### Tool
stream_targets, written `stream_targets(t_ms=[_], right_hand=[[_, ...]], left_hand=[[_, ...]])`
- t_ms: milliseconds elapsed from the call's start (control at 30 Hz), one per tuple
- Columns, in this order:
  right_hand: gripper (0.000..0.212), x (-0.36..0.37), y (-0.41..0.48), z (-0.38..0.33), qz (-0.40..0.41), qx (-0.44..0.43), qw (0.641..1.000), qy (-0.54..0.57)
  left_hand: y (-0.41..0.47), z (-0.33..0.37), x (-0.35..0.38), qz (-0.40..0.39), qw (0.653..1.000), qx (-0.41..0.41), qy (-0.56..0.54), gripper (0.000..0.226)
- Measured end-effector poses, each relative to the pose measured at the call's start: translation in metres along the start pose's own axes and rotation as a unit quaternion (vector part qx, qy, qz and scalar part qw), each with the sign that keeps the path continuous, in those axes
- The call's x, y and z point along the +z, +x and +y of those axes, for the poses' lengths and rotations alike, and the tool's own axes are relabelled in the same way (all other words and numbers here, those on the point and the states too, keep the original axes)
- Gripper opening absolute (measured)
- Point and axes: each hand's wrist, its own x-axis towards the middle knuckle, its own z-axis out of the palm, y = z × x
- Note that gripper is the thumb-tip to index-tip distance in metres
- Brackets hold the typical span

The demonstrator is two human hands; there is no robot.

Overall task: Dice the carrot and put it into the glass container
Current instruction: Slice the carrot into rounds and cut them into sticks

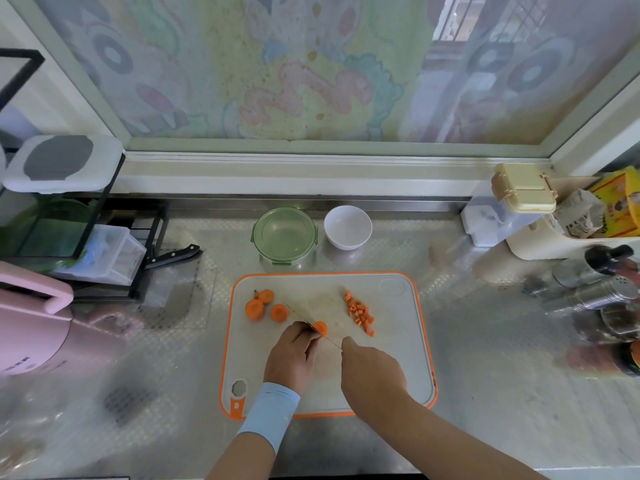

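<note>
A white cutting board (391, 368) with an orange rim lies in front of me. My left hand (292, 353) pinches a carrot round (321, 328) near the board's middle. My right hand (372, 370) grips a knife whose thin blade (304, 320) runs edge-on across that round, pointing up-left. Three more carrot rounds (265, 306) lie at the board's upper left. A pile of diced carrot (360, 312) sits at the upper right. The green-rimmed glass container (284, 234) stands behind the board, with nothing in it.
A white bowl (347, 226) stands right of the container. A black-handled knife (173, 256) lies by a rack at the left. A pink appliance (31, 327) sits front left. Metal shakers and bottles (595, 292) crowd the right side.
</note>
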Motion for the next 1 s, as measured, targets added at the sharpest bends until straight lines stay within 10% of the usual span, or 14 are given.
stream_targets(t_ms=[1000], right_hand=[[0.027,-0.016,0.014,-0.015,-0.026,0.01,1.0,-0.014]], left_hand=[[0.002,0.005,-0.001,0.013,0.999,-0.022,-0.019,0.01]])
